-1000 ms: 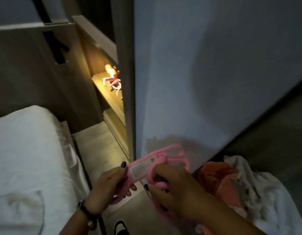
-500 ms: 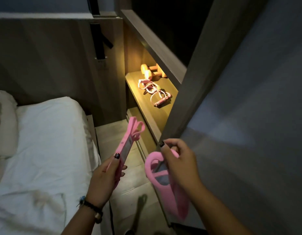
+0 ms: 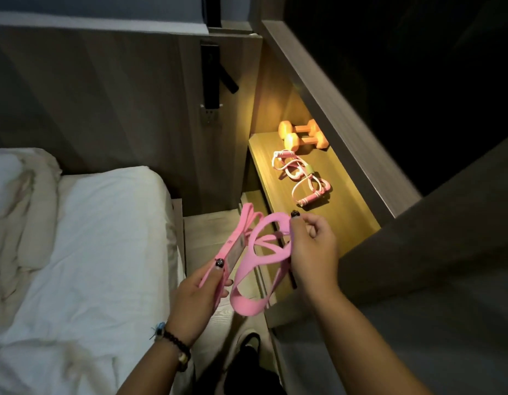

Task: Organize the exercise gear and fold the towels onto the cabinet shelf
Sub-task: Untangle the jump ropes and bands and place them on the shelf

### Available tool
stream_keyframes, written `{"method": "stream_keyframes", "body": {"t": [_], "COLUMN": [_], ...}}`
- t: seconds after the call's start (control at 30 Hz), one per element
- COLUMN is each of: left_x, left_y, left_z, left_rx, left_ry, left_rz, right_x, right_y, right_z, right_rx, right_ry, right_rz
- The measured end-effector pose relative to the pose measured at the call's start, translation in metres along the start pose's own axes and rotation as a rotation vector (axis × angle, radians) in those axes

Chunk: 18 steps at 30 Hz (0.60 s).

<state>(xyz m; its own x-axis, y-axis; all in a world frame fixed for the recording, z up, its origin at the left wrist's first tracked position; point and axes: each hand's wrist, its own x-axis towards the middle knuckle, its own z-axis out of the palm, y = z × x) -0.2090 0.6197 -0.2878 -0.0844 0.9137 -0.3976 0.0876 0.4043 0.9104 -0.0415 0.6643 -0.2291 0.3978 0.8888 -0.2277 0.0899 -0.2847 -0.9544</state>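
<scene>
Both hands hold pink resistance bands in front of the lit cabinet shelf (image 3: 341, 212): the left hand (image 3: 202, 292) pinches a flattened, labelled band (image 3: 235, 246) under its thumb, long axis running up and away toward the shelf. The right hand (image 3: 312, 249) curls round the rim of a looped band (image 3: 261, 260), the loop sagging below. The right hand is nearer the shelf, just beside its front edge, with bare wood ahead of the skipping rope (image 3: 301, 181) and 2 orange dumbbells (image 3: 301, 135); a short reach forward and right likely sets the bands down.
</scene>
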Motion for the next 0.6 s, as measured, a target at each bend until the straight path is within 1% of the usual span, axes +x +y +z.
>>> {"method": "stream_keyframes", "body": {"t": [0.07,0.13,0.27,0.43,0.53,0.6], "left_x": [0.019,0.041,0.089,0.142,0.186,0.223], "left_y": [0.009,0.024,0.059,0.102,0.122,0.125], "left_z": [0.006,0.010,0.010,0.009,0.007,0.006], "left_rx": [-0.002,-0.022,-0.048,-0.040,-0.019,0.005], "left_ry": [-0.013,-0.038,-0.066,-0.096,-0.163,-0.181], "left_rz": [-0.019,-0.021,0.021,0.060,0.063,0.020], "right_x": [0.025,0.050,0.096,0.142,0.174,0.197], "right_y": [-0.010,-0.022,-0.040,-0.059,-0.058,-0.051], "right_z": [0.009,0.018,0.034,0.049,0.063,0.076], "right_rx": [0.039,0.105,0.236,0.354,0.386,0.404], "right_ry": [0.002,0.037,0.135,0.201,0.201,0.219], "right_rz": [0.019,0.042,0.115,0.213,0.297,0.394]}}
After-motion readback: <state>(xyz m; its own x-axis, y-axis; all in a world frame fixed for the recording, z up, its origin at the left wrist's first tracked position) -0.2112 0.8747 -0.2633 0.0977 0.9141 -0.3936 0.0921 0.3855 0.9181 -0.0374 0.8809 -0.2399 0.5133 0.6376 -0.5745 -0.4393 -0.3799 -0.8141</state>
